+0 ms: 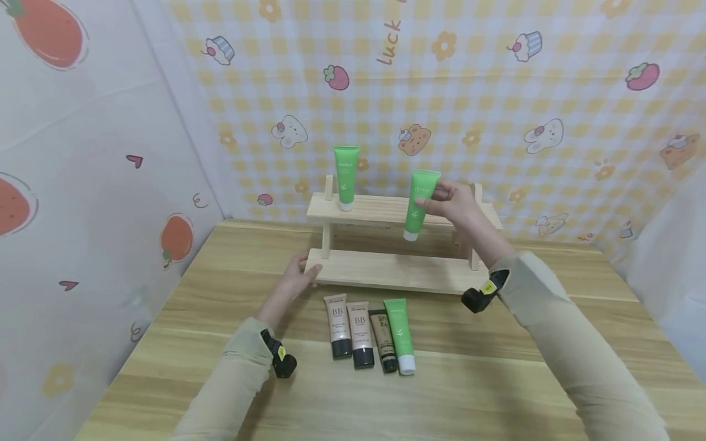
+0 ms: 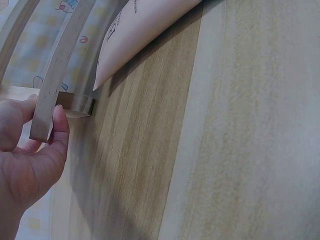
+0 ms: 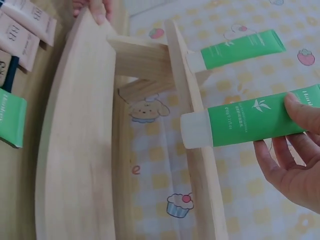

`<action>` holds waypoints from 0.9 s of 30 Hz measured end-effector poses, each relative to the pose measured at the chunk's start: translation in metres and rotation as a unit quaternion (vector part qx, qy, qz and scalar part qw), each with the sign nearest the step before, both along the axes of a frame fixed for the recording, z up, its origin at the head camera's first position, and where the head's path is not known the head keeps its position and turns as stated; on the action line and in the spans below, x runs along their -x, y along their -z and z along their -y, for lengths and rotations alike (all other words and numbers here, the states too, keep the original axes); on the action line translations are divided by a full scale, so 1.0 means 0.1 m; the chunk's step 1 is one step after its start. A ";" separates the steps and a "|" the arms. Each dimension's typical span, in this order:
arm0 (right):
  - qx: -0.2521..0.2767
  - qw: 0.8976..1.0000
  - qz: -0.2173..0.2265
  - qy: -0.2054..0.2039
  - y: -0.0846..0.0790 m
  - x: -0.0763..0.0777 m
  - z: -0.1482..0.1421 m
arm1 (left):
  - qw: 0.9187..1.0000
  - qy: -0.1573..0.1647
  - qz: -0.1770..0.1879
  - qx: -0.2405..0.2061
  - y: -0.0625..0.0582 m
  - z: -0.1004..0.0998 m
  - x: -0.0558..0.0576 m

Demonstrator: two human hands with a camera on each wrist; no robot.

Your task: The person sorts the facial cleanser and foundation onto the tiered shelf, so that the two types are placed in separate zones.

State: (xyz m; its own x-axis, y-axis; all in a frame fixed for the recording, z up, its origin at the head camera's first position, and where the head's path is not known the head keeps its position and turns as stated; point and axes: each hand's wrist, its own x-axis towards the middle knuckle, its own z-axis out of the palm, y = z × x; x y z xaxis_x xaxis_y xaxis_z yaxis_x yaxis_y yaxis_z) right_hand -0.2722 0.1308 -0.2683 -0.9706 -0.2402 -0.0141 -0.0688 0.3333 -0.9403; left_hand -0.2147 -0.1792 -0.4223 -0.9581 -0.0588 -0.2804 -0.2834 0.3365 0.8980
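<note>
In my right hand (image 1: 453,202) I grip a green tube (image 3: 250,117) with a white cap, thumb on its front and fingers behind. Its cap points down and overlaps the upper shelf's front edge in the head view. Another green tube (image 1: 346,177) stands on its cap at the left of the upper shelf (image 1: 380,208). My left hand (image 2: 30,155) pinches the left end of the lower shelf (image 1: 391,269), thumb on top and fingers under it. Both shelves belong to one two-tier wooden rack.
In front of the rack, two pink BB tubes (image 1: 338,324) (image 1: 361,334), a gold-brown tube (image 1: 383,340) with a black cap and a third green tube (image 1: 400,334) lie side by side on the wooden table (image 1: 469,392). A patterned cloth (image 1: 595,153) hangs behind.
</note>
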 end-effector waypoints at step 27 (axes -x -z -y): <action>-0.024 0.998 -0.062 0.005 0.07 0.49 0.22 | 1.000 -0.013 -0.013 -0.016 0.04 -0.02 0.00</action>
